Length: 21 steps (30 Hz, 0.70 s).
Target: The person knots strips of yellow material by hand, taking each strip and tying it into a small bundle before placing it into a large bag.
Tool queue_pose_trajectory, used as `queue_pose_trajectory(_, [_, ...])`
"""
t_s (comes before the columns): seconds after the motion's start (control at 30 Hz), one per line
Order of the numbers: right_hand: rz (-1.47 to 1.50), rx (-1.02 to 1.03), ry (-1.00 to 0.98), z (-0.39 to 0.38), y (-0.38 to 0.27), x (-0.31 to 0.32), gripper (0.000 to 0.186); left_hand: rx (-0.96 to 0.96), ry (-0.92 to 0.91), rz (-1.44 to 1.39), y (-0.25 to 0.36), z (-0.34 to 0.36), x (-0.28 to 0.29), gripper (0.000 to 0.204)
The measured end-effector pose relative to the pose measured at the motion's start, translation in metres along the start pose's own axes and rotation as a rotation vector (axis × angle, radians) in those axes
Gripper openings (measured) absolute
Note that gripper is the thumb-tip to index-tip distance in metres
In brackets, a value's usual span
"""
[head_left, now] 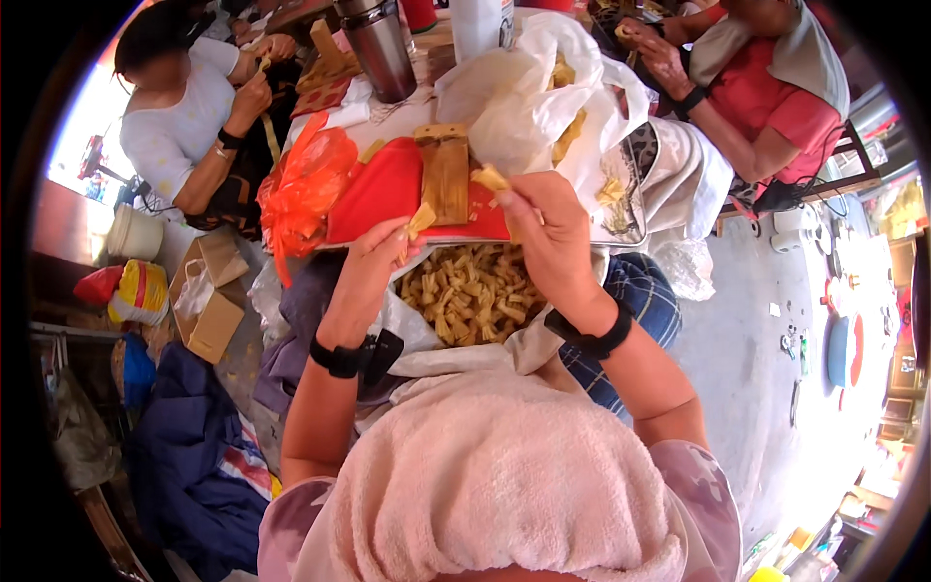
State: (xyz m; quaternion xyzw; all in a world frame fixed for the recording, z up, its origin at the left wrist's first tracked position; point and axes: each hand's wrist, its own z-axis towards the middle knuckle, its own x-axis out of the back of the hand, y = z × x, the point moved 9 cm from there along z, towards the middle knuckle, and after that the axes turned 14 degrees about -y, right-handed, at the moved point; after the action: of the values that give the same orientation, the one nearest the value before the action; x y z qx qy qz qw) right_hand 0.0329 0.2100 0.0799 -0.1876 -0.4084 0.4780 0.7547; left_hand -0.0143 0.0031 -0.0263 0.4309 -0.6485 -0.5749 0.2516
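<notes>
Because the yellow strips look dry and thin, a hard twist or pull could split either the left piece [421, 220] or the right piece [490, 178]; too loose a pinch could let one slip past the sack onto the lap or floor. Both are up in the hands, just over the near edge of the table — the left one in the left hand [373, 254], thumb and fingers clamped on it, the right one gripped likewise in the right hand [553, 223]. No strip shows spanning the gap between them.

Each piece is pale yellow, short and folded-looking, its end flaring above the fingers; the finer folds are too small to tell. Below the hands, a heap of yellow bundles [467, 301], many seemingly pinched at the middle, lies in a whitish sack [393, 325] on the lap. Beyond the hands, a wooden block [445, 184] rests on a red sheet [373, 199], an orange-red plastic bag [308, 184] to its left and a white plastic bag [524, 107] with more yellow strips to its right. Farther out — two co-workers sit, one at each side.
</notes>
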Motion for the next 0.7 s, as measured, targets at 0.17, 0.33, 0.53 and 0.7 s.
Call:
queue_pose_trajectory(0.17, [0.554,-0.189,0.426,-0.008,0.020,0.068,0.015,0.013,-0.167,-0.162,-0.013,-0.013,-0.021,0.032])
queue_pose_trajectory(0.33, [0.574,-0.022,0.591,0.019,0.047,0.114,0.018,-0.069,-0.285,-0.373,-0.007,-0.012,-0.055,0.031])
queue_pose_trajectory(0.53, [0.032,-0.354,0.039,0.045,0.082,0.073,0.028,-0.043,-0.241,-0.468,-0.007,-0.007,-0.056,0.030])
queue_pose_trajectory(0.7, [0.312,-0.307,-0.130,0.009,0.032,0.035,0.024,0.035,-0.268,-0.196,-0.027,-0.016,-0.045,0.029])
